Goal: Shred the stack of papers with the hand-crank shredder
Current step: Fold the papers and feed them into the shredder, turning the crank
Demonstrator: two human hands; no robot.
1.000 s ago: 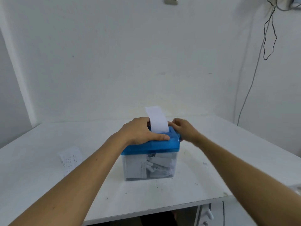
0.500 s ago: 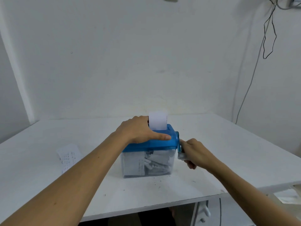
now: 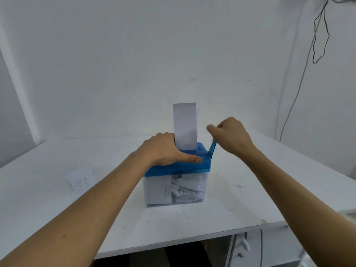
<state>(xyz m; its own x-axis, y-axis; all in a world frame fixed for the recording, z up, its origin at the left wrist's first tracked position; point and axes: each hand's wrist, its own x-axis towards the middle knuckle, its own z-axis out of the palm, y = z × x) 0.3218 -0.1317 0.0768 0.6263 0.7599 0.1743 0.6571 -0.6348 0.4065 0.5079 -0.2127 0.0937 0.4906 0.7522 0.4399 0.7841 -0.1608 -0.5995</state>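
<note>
- White laminate counter [image 3: 57,218]: smooth and flat, with dark specks and small paper crumbs scattered in front of and to the right of the shredder.
- Printed white paper sheet [image 3: 81,180]: lies flat on the counter, left of the shredder and well apart from it. It is thin and slightly creased. This is the stock left to shred; whether it is one sheet or several cannot be resolved from this view.
- Clear rectangular plastic bin [image 3: 174,191]: rigid and see-through, about half filled with white cut strips. A good part of the work is judged done.
- Translucent blue plastic lid [image 3: 200,166]: glossy with rounded edges, seated on the bin.
- Left hand [image 3: 165,149]: grip released. The palm presses flat on the lid and the thumb lies straight along its front edge, holding the unit down.
- Blue crank arm [image 3: 212,149]: on the right side of the lid, angled up and away.
- Right hand [image 3: 231,135]: grip clenched over the top end of the crank arm.
- Narrow white paper strip [image 3: 185,126]: stands upright in the lid slot, most of its length uncut.
- Matte white wall [image 3: 134,64]: a thin dark cable [image 3: 319,35] hangs at the right.
</note>
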